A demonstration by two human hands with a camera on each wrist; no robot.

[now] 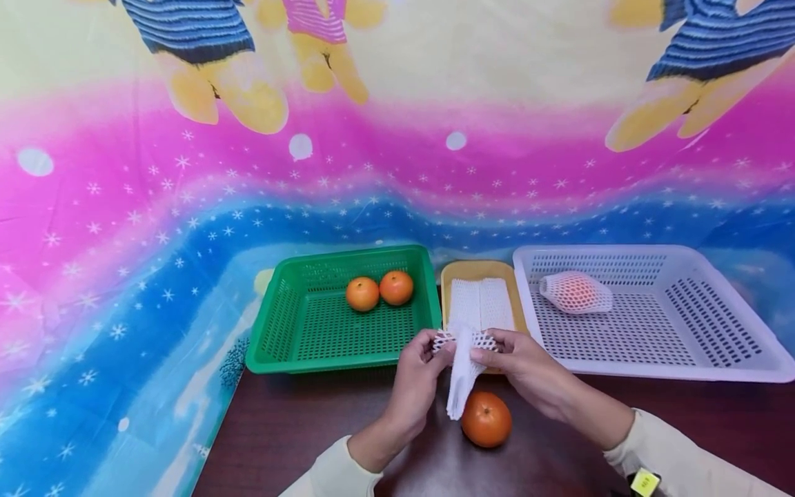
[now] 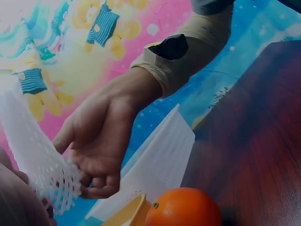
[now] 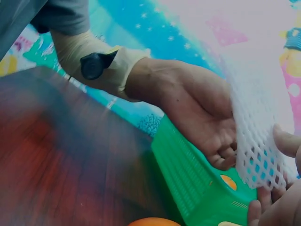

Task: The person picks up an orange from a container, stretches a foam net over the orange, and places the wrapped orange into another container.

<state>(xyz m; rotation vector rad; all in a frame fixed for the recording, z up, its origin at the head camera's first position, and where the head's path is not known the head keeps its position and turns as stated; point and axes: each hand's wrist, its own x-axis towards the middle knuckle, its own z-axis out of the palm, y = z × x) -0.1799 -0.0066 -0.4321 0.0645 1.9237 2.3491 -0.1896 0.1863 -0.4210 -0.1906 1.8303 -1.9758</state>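
Observation:
Both hands hold a white foam fruit net (image 1: pixel 462 376) above the table, its mouth stretched sideways between them. My left hand (image 1: pixel 419 379) pinches the left edge of the opening between thumb and fingers. On the other side, my right hand (image 1: pixel 534 369) pinches the right edge the same way. The sleeve's narrow end hangs down toward me. Just below it an orange fruit (image 1: pixel 487 420) rests on the dark table. In the right wrist view the mesh (image 3: pixel 258 136) spreads between the two hands.
A green basket (image 1: pixel 261 362) at the left holds two orange fruits (image 1: pixel 379 290). A tan tray (image 1: pixel 518 310) in the middle bears flat foam nets (image 1: pixel 481 300). The white basket (image 1: pixel 733 373) at the right contains one netted fruit (image 1: pixel 576 292). A patterned cloth hangs behind.

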